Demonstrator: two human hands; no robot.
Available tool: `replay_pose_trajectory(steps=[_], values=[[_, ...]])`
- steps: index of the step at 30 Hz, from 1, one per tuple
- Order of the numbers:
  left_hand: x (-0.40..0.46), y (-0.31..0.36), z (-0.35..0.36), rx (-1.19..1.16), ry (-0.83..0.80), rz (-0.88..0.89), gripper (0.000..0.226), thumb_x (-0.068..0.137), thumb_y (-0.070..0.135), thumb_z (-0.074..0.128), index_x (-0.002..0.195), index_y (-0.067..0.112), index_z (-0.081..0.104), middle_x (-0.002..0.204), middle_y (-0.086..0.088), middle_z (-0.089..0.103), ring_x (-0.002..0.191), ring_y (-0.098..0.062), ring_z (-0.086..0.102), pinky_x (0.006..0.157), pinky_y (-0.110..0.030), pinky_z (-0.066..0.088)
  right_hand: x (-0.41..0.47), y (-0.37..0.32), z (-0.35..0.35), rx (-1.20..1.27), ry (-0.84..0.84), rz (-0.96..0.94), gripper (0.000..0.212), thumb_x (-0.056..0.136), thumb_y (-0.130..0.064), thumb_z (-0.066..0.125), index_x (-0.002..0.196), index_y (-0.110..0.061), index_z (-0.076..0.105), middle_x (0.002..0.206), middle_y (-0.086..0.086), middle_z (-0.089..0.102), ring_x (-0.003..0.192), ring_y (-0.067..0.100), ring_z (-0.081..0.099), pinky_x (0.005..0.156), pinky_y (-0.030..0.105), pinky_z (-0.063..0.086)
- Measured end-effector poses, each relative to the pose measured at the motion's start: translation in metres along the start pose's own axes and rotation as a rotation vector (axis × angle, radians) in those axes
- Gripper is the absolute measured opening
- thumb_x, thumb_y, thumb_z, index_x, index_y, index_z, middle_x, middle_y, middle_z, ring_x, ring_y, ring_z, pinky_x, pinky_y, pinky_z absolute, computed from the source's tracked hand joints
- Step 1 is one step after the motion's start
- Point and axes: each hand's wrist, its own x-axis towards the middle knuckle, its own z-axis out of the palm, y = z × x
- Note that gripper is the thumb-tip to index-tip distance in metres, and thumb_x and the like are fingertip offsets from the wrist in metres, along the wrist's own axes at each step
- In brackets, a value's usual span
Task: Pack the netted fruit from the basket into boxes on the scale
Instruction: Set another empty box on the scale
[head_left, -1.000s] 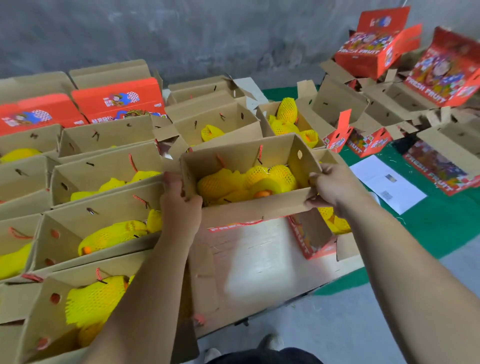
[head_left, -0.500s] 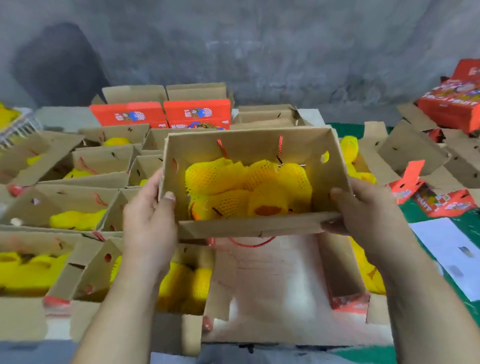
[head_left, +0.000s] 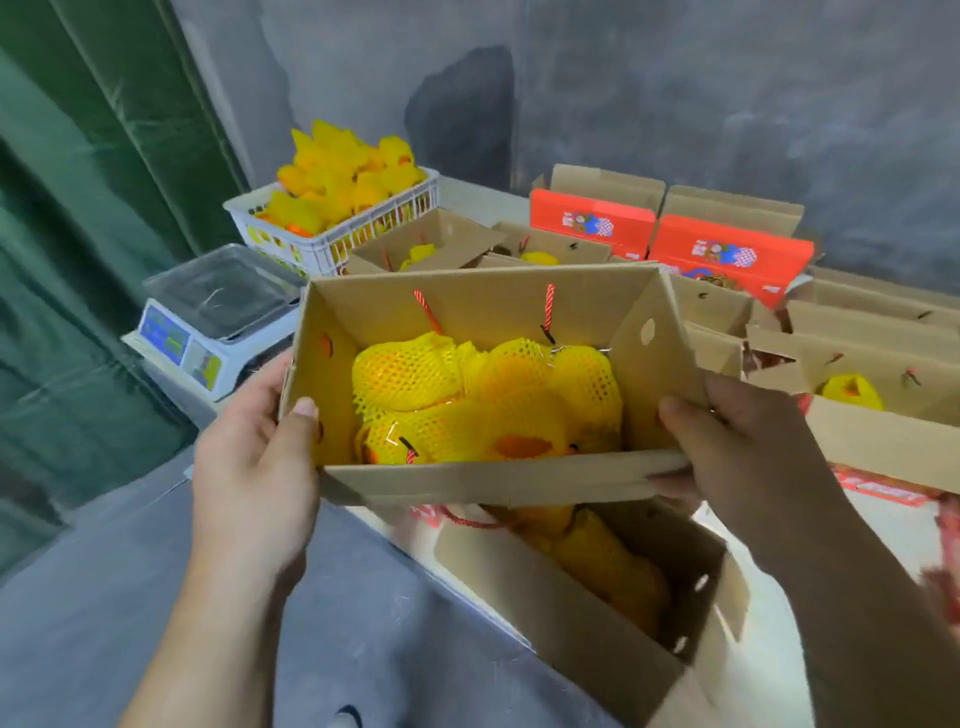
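Between my left hand and right hand I gripped a brown cardboard box part-filled with yellow foam-netted fruit, off the empty scale; the white basket stayed heaped, so plenty remained.

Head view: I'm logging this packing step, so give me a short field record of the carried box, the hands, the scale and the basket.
held box: open cardboard box, lifted off the table, tilted toward the camera
contents: netted fruit, several pieces
left hand: grips the box's left end
right hand: grips the box's right end
scale: left of the box, platform bare
basket: white basket behind the scale, heaped with netted fruit
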Motion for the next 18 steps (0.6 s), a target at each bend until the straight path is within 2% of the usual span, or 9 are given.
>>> replay_pose_trajectory(steps=[2,3,5,7,10,12,15,16,18], values=[[0.032,-0.009,-0.040,0.023,0.030,0.014,0.052,0.101,-0.002,0.049,0.131,0.034,0.072,0.108,0.008,0.079,0.087,-0.015,0.069,0.077,-0.037,0.061,0.013,-0.020,0.051,-0.004,0.003,-0.008,0.017,0.102,-0.027,0.057,0.098,-0.038,0.068,0.077,-0.012,0.066,0.074,0.011,0.073,0.058,0.039,0.065],[0.051,-0.013,-0.062,0.017,0.044,0.013,0.052,0.101,-0.001,0.049,0.131,0.034,0.072,0.109,0.006,0.079,0.086,-0.015,0.070,0.075,-0.035,0.062,0.020,-0.032,0.080,0.003,0.012,-0.014,0.011,0.099,-0.029,0.057,0.099,-0.033,0.068,0.078,-0.003,0.066,0.072,0.014,0.074,0.057,0.041,0.064],[0.092,-0.020,-0.106,0.035,0.064,-0.003,0.051,0.100,0.000,0.051,0.127,0.036,0.074,0.103,0.006,0.080,0.076,-0.008,0.066,0.068,-0.023,0.059,0.034,-0.057,0.137,0.004,0.013,-0.039,0.019,0.090,-0.034,0.055,0.102,-0.023,0.065,0.083,0.014,0.063,0.070,0.024,0.073,0.054,0.042,0.064],[0.129,-0.024,-0.152,0.087,0.087,-0.022,0.051,0.098,0.003,0.051,0.123,0.040,0.075,0.098,0.010,0.079,0.073,-0.007,0.063,0.066,-0.021,0.057,0.045,-0.078,0.193,0.007,-0.022,-0.032,0.025,0.087,-0.037,0.052,0.100,-0.022,0.067,0.076,0.010,0.063,0.067,0.027,0.072,0.053,0.041,0.064],[0.189,-0.025,-0.208,0.119,0.084,-0.036,0.052,0.102,0.003,0.050,0.126,0.042,0.073,0.106,0.010,0.080,0.079,-0.009,0.068,0.079,-0.039,0.061,0.063,-0.102,0.272,0.058,-0.047,-0.006,0.020,0.090,-0.034,0.051,0.095,-0.036,0.071,0.076,-0.008,0.067,0.068,0.016,0.074,0.055,0.040,0.064],[0.227,-0.028,-0.236,0.167,0.066,-0.020,0.054,0.102,0.002,0.050,0.127,0.044,0.072,0.110,0.017,0.078,0.086,0.000,0.071,0.085,-0.034,0.063,0.077,-0.113,0.316,0.082,-0.051,0.030,0.025,0.097,-0.026,0.054,0.090,-0.042,0.071,0.073,-0.016,0.066,0.071,0.020,0.073,0.055,0.039,0.064],[0.283,-0.038,-0.261,0.195,0.017,0.002,0.060,0.100,0.001,0.050,0.124,0.051,0.072,0.111,0.027,0.076,0.095,0.012,0.069,0.083,-0.014,0.058,0.107,-0.130,0.366,0.087,-0.063,0.084,0.017,0.099,-0.015,0.052,0.091,-0.017,0.067,0.063,-0.001,0.054,0.067,0.033,0.068,0.055,0.046,0.064],[0.304,-0.045,-0.266,0.187,-0.003,-0.001,0.062,0.100,-0.001,0.049,0.123,0.053,0.072,0.112,0.026,0.076,0.099,0.011,0.070,0.083,-0.014,0.058,0.120,-0.136,0.380,0.077,-0.061,0.089,0.017,0.100,-0.014,0.052,0.090,-0.012,0.066,0.067,0.004,0.052,0.065,0.036,0.067,0.055,0.048,0.064],[0.350,-0.063,-0.273,0.178,-0.037,-0.022,0.065,0.101,-0.003,0.047,0.124,0.052,0.071,0.116,0.022,0.076,0.109,0.001,0.071,0.092,-0.028,0.058,0.150,-0.146,0.408,0.051,-0.060,0.089,0.018,0.103,-0.012,0.053,0.089,-0.007,0.063,0.067,0.006,0.051,0.058,0.031,0.067,0.056,0.053,0.063]])
